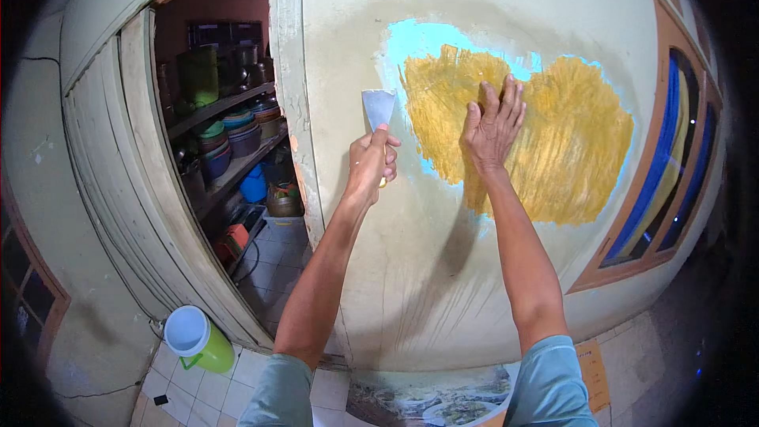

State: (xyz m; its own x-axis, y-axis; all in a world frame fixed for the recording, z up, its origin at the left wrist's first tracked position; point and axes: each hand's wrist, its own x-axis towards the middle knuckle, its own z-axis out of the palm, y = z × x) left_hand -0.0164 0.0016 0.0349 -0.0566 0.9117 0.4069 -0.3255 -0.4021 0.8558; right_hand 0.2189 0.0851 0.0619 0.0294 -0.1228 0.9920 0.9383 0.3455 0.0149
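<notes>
My left hand (370, 161) is closed around the handle of a putty knife (379, 107), its flat metal blade pointing up by the wall, left of a scraped patch. My right hand (496, 128) lies flat on the wall with its fingers stretched upward, over the ochre-brown patch (569, 150). Bright turquoise paint (423, 38) borders that patch, most widely along its upper left. Around it the wall (379, 269) is cream and greyish, with drip streaks below.
Left of the wall, a doorway shows shelves (229, 166) with stacked pots and buckets. A lime-green pail (210, 348) stands on the tiled floor (178, 395). To the right is a wooden-framed window (672, 166) with blue curtains. A picture-printed sheet (443, 395) and cardboard (593, 375) lie below.
</notes>
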